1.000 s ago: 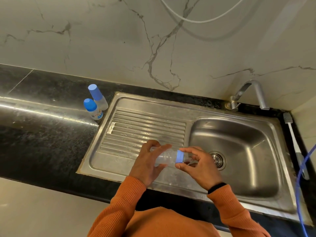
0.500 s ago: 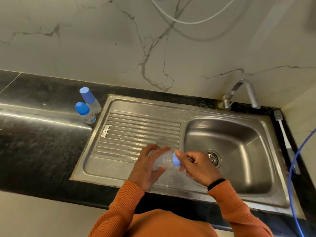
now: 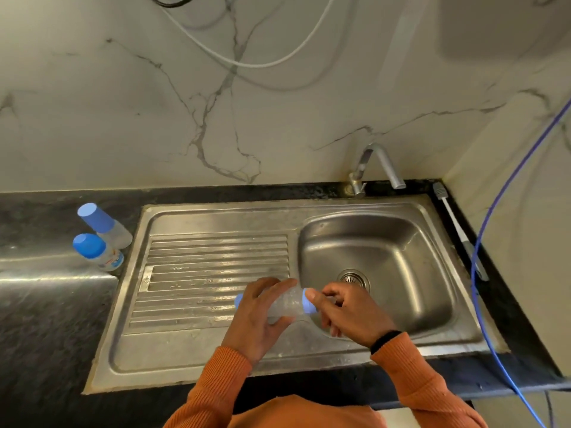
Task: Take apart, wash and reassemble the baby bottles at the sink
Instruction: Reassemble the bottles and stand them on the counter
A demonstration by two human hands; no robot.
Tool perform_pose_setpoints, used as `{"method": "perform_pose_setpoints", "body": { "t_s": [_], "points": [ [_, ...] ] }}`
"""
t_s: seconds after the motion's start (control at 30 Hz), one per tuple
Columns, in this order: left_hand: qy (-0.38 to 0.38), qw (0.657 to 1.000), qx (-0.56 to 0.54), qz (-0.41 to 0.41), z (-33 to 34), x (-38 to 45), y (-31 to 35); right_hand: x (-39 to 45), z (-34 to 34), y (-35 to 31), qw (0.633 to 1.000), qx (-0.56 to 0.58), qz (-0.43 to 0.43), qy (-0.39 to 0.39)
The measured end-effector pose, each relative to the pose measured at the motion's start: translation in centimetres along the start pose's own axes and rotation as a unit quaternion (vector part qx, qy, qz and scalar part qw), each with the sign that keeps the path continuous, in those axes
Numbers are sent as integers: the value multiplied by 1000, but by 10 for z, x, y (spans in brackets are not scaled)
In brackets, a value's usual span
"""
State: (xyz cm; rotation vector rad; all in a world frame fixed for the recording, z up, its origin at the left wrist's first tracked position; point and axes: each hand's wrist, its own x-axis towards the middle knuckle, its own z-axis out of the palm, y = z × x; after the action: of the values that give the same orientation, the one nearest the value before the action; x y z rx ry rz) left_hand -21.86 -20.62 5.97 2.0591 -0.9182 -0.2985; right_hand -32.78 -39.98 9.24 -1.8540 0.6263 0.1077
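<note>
Marble-look wall at the back, black stone counter (image 3: 46, 307) below it, and a steel sink (image 3: 216, 211) let into the counter, draining board on the left side and basin (image 3: 370, 257) on the right with a drain (image 3: 353, 278) in the bottom. A tap (image 3: 381, 163) is fixed at the sink's back edge, and no water can be seen running. A bottle brush (image 3: 457, 230) is laid along the counter's right edge, with a blue hose (image 3: 482, 242) hanging past it.

Step in hand looks like the taking-apart. A clear baby bottle (image 3: 285, 305) is held sideways over the sink's front part, where the draining board meets the basin. The left hand (image 3: 258, 322) is wrapped round the bottle's body, fingers curled over the top. The right hand (image 3: 349, 313) is closed round the neck end, thumb against the blue ring (image 3: 308, 301); whatever sits past the ring is hidden by the fingers. A bit of blue is also seen at the bottle's other end.

Next move is probably a twist of the ring while the body is kept steady, then the loose pieces get set down somewhere.

Two more capped bottles (image 3: 102, 239) are stood on the counter just off the sink's back left corner, seemingly untouched, so most of the job is likely still ahead.
</note>
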Motion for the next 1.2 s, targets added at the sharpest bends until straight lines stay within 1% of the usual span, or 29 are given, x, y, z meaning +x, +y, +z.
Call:
{"method": "perform_pose_setpoints", "body": {
  "t_s": [0.13,0.2,0.23,0.33,0.4,0.47,0.53,0.6,0.7,0.8,0.87,0.9,0.93,0.97,1.0,1.03,1.07,1.1,1.13,1.17,1.2],
  "points": [
    [-19,999,17,22,5,7,4,0,-2,5,999,-10,40,-16],
    [-19,1000,7,17,6,9,4,-2,0,7,999,11,41,0],
    [-17,1000,-1,13,5,10,4,-3,1,9,1000,13,16,11],
    [-6,1000,0,16,3,10,-1,-2,4,15,994,-15,-106,28],
    [-5,1000,6,14,1,7,-6,1,6,14,992,-7,-120,24],
    [5,1000,14,12,-1,2,-11,5,7,13,992,-27,-121,22],
    [15,999,26,13,-3,-4,-16,10,10,11,993,-26,-112,-4],
    [24,998,46,21,-6,-10,-21,13,19,8,995,23,-94,-29],
    [43,996,77,17,-13,-19,-32,18,45,-1,992,106,-72,-22],
    [80,992,93,-12,-24,-31,-47,28,73,-16,986,161,-23,-42],
    [121,988,78,-53,-34,-38,-54,38,85,-26,982,178,15,-54],
    [148,984,53,-83,-38,-40,-57,44,89,-30,985,167,15,-38],
    [176,977,20,-117,-44,-42,-61,50,94,-31,991,132,0,-9],
    [202,967,-14,-156,-49,-44,-65,57,98,-29,997,61,-31,29],
    [223,953,-48,-197,-54,-46,-69,64,101,-25,994,-49,-68,63],
    [238,938,-84,-238,-57,-48,-72,71,105,-19,979,-164,-99,65],
    [249,921,-119,-275,-60,-52,-77,76,111,-15,963,-239,-118,25],
    [257,906,-147,-304,-62,-56,-81,80,118,-9,955,-269,-124,-30],
    [263,893,-174,-322,-62,-59,-84,83,126,-4,952,-270,-119,-80],
    [268,882,-198,-334,-62,-61,-87,86,133,1,951,-266,-116,-110],
    [271,873,-220,-341,-60,-64,-89,88,140,6,948,-269,-120,-121]
  ]
}}
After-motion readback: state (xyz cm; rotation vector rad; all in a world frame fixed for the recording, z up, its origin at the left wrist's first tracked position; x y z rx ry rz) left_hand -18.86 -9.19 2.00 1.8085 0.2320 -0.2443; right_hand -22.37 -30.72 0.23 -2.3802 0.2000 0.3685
